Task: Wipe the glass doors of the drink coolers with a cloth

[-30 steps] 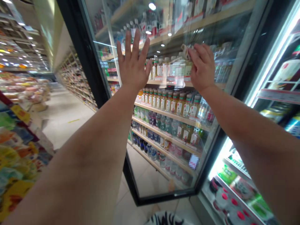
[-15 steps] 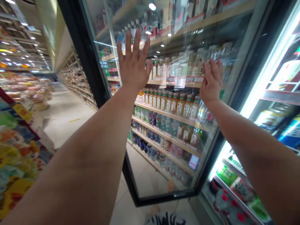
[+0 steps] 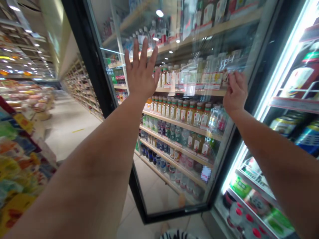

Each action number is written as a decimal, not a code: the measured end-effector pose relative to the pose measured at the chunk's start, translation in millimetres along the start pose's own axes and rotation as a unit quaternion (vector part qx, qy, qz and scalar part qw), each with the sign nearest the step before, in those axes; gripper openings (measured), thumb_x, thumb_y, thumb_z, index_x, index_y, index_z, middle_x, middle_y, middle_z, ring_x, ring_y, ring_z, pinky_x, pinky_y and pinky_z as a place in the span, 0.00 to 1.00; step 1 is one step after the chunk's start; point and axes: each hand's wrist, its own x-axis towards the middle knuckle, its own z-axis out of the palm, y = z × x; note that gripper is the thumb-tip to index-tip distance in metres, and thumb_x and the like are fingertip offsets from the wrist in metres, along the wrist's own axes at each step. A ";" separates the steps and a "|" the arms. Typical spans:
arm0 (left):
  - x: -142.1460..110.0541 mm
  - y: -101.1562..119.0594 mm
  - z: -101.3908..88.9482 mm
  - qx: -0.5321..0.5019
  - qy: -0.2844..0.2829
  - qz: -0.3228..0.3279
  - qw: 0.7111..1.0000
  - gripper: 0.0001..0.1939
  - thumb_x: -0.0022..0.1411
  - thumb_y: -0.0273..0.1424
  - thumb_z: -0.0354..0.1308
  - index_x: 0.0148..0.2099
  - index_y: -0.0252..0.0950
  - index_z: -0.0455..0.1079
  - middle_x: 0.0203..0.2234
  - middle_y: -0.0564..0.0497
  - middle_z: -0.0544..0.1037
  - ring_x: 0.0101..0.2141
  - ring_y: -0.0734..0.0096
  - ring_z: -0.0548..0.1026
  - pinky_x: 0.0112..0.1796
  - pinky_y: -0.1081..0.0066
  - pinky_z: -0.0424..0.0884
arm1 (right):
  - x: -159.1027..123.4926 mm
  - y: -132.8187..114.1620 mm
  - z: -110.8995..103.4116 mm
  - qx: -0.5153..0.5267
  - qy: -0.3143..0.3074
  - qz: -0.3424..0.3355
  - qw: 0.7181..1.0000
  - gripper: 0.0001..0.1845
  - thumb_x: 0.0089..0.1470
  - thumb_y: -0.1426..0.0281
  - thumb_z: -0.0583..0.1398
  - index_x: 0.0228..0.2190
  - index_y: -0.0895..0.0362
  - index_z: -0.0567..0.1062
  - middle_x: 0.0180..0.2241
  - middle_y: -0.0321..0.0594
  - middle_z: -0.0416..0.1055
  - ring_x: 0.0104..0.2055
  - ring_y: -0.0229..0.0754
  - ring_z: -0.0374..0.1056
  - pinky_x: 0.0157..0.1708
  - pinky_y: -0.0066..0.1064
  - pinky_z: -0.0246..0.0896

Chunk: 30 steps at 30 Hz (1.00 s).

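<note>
An open glass door (image 3: 171, 207) with a black frame stands in front of me. My left hand (image 3: 142, 74) lies flat against the upper left of its pane, fingers spread, holding nothing. Toward the right side of the same pane is my right hand (image 3: 236, 91), its fingers bunched together at the glass. Whatever those fingers may hold is hidden; a small blurred patch at their tips could be a reflection. Through the glass I see shelves with rows of juice bottles (image 3: 183, 113) with pale labels.
A lit fridge shelf (image 3: 296, 103) with drinks is close on the right, beside the door's hinge side. Packaged goods (image 3: 18, 179) are stacked at the left. The pale aisle floor (image 3: 66, 127) runs back past long shelving (image 3: 81, 81). A striped garment (image 3: 178, 234) shows at the bottom.
My right hand has slid right and slightly down across the glass. My left hand stays nearly in place, spread on the pane. The door has barely moved.
</note>
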 end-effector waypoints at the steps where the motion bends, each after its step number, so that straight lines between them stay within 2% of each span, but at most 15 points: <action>1: 0.0 0.2 0.2 0.004 0.001 0.001 1.000 0.35 0.70 0.52 0.45 0.75 0.52 0.45 0.70 0.76 0.34 0.69 0.75 0.21 0.67 0.63 0.15 | 1.7 2.0 -2.1 -0.002 0.005 0.017 1.000 0.30 0.62 0.71 0.47 0.63 0.56 0.69 0.66 0.42 0.61 0.71 0.50 0.49 0.71 0.47 0.43; 3: 0.1 0.8 0.5 0.016 0.003 0.006 1.000 0.35 0.70 0.48 0.45 0.75 0.49 0.45 0.70 0.74 0.31 0.70 0.74 0.22 0.67 0.61 0.14 | 0.6 3.1 -5.6 -0.002 0.014 0.053 0.998 0.31 0.61 0.73 0.47 0.64 0.60 0.67 0.67 0.45 0.59 0.71 0.51 0.49 0.71 0.46 0.44; 6: 0.4 2.1 0.2 0.007 0.002 0.009 1.000 0.35 0.70 0.45 0.45 0.75 0.48 0.45 0.69 0.75 0.27 0.69 0.73 0.21 0.66 0.62 0.12 | -6.2 -0.1 -9.2 -0.010 0.018 0.099 0.995 0.32 0.62 0.74 0.46 0.65 0.51 0.64 0.69 0.35 0.55 0.72 0.49 0.47 0.72 0.44 0.43; 8: 0.6 3.2 -0.9 -0.016 0.001 0.006 1.000 0.34 0.70 0.47 0.44 0.75 0.52 0.45 0.68 0.78 0.27 0.69 0.75 0.20 0.65 0.65 0.10 | -2.7 -2.5 -10.1 -0.025 0.013 0.123 0.992 0.33 0.61 0.76 0.46 0.65 0.48 0.64 0.69 0.33 0.55 0.72 0.49 0.47 0.72 0.44 0.42; 12: -0.9 5.6 -4.4 -0.022 -0.001 0.002 1.000 0.33 0.69 0.46 0.43 0.74 0.56 0.45 0.67 0.82 0.28 0.68 0.78 0.19 0.66 0.66 0.11 | 27.7 -10.8 -5.6 -0.052 0.022 0.144 0.988 0.34 0.55 0.79 0.50 0.64 0.61 0.67 0.67 0.45 0.59 0.71 0.51 0.50 0.71 0.47 0.45; 15: -3.1 8.2 -7.1 0.003 0.000 -0.003 1.000 0.33 0.71 0.44 0.43 0.75 0.54 0.45 0.69 0.79 0.29 0.69 0.75 0.22 0.68 0.63 0.14 | 37.1 -26.3 3.6 -0.041 0.018 0.097 0.994 0.33 0.57 0.78 0.49 0.62 0.59 0.69 0.67 0.41 0.61 0.71 0.47 0.49 0.71 0.46 0.44; 19: -4.4 10.5 -9.6 0.037 -0.009 0.010 0.999 0.34 0.72 0.41 0.46 0.76 0.46 0.44 0.71 0.68 0.29 0.71 0.65 0.26 0.69 0.53 0.19 | 23.2 -47.8 15.9 -0.008 0.007 -0.007 1.000 0.31 0.58 0.76 0.48 0.61 0.51 0.70 0.65 0.35 0.64 0.72 0.48 0.50 0.70 0.53 0.46; 22: -4.2 9.6 -9.6 0.052 -0.013 0.011 0.999 0.34 0.72 0.39 0.47 0.76 0.45 0.45 0.72 0.63 0.32 0.71 0.64 0.27 0.69 0.49 0.24 | 22.0 -53.4 20.0 0.005 0.018 -0.027 0.999 0.31 0.57 0.76 0.48 0.59 0.52 0.72 0.63 0.37 0.66 0.70 0.48 0.53 0.70 0.53 0.48; 24: -4.2 8.0 -8.5 0.054 -0.007 0.006 0.998 0.33 0.72 0.40 0.46 0.76 0.48 0.44 0.72 0.67 0.32 0.70 0.68 0.26 0.70 0.52 0.23 | 25.5 -53.2 20.4 0.010 0.018 -0.035 0.999 0.32 0.56 0.76 0.48 0.59 0.53 0.72 0.63 0.39 0.66 0.70 0.48 0.52 0.70 0.52 0.48; 27: -4.5 6.1 -6.4 0.052 0.003 0.005 0.999 0.32 0.73 0.42 0.44 0.76 0.52 0.43 0.70 0.73 0.29 0.70 0.72 0.25 0.69 0.57 0.20 | 26.5 -51.0 21.2 0.009 0.009 -0.042 0.999 0.32 0.58 0.76 0.47 0.62 0.51 0.69 0.66 0.36 0.62 0.72 0.48 0.48 0.70 0.54 0.47; 30: -4.6 5.6 -5.0 0.056 -0.002 0.007 0.998 0.33 0.73 0.42 0.44 0.76 0.50 0.43 0.70 0.72 0.28 0.70 0.69 0.25 0.69 0.56 0.20 | 24.0 -49.9 26.4 0.014 0.013 -0.040 0.999 0.32 0.60 0.75 0.46 0.62 0.49 0.69 0.65 0.35 0.63 0.72 0.47 0.48 0.71 0.55 0.45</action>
